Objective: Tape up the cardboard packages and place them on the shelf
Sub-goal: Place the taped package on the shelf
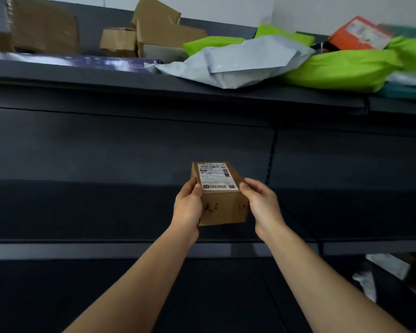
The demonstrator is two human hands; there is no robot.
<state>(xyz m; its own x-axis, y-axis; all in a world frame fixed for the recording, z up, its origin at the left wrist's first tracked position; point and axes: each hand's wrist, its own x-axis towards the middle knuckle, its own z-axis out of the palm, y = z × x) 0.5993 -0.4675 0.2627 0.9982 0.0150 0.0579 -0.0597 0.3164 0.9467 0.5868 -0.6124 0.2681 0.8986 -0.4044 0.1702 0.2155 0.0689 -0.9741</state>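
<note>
A small brown cardboard box (222, 205) with a white shipping label on top and black handwriting on its near side is held between both hands. My left hand (189, 204) grips its left side with the thumb on the top edge. My right hand (262, 203) grips its right side the same way. The box hangs in front of the dark middle shelf (106, 248), above that shelf's front lip. Whether its bottom touches the shelf board is hidden.
The dark upper shelf (130, 80) carries several brown cardboard boxes (159, 32), a grey mailer bag (238, 63), green mailer bags (341, 68) and an orange box (358, 34). Pale packages (389, 267) lie on a lower shelf at the right.
</note>
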